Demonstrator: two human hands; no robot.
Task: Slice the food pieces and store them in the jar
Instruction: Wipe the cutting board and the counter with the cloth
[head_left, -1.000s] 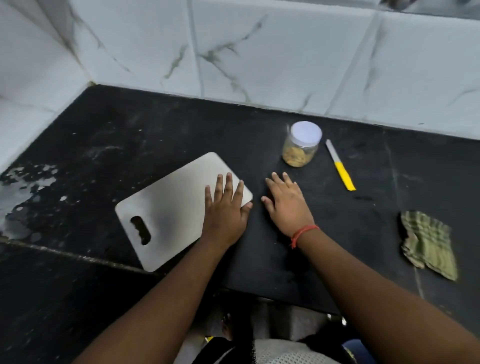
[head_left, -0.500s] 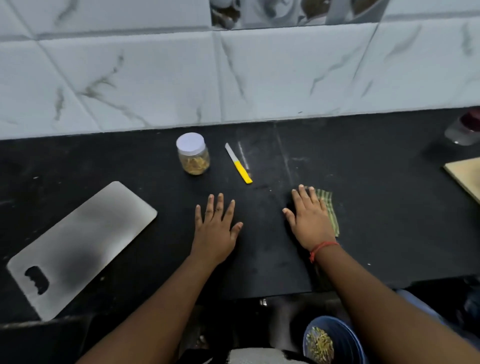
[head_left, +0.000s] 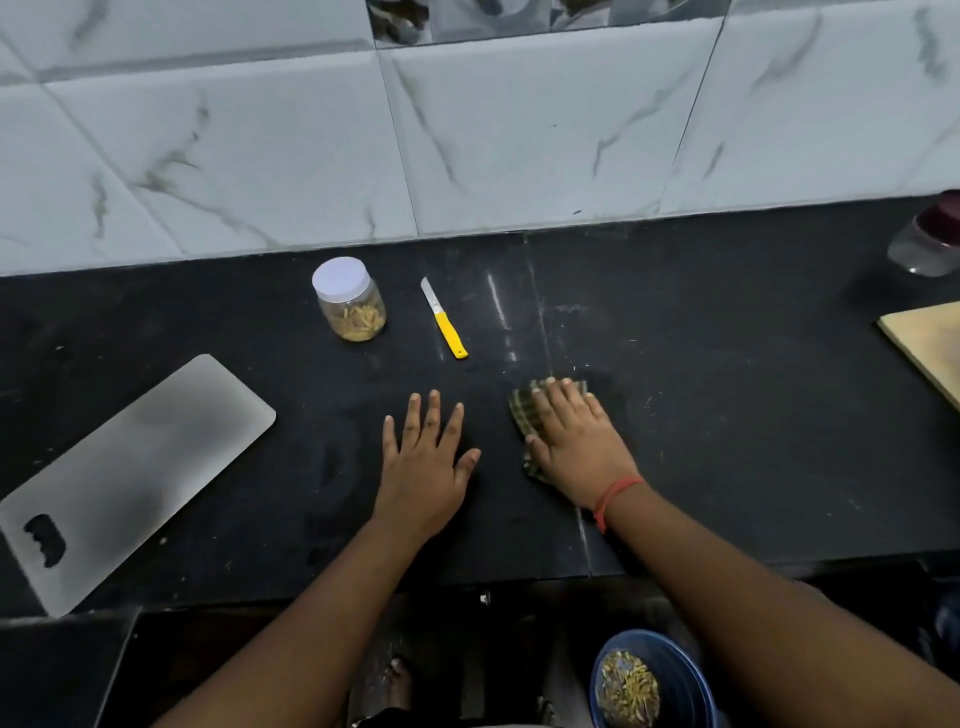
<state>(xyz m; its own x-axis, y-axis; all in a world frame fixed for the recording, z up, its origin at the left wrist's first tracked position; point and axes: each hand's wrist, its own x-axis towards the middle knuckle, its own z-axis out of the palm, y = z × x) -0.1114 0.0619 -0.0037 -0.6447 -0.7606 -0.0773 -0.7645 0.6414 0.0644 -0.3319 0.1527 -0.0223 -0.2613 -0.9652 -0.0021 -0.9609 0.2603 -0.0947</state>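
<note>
Steel cutting board lies far left on the black table; the lidded jar of food pieces and a yellow-handled knife sit near the wall – left hand flat, fingers spread – right hand pressing flat on a checked cloth

Matt metal board, cloth rag

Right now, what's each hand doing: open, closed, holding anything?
Left hand: open, flat on the black counter, holding nothing.
Right hand: open, fingers straight, pressing on the checked cloth.
</note>
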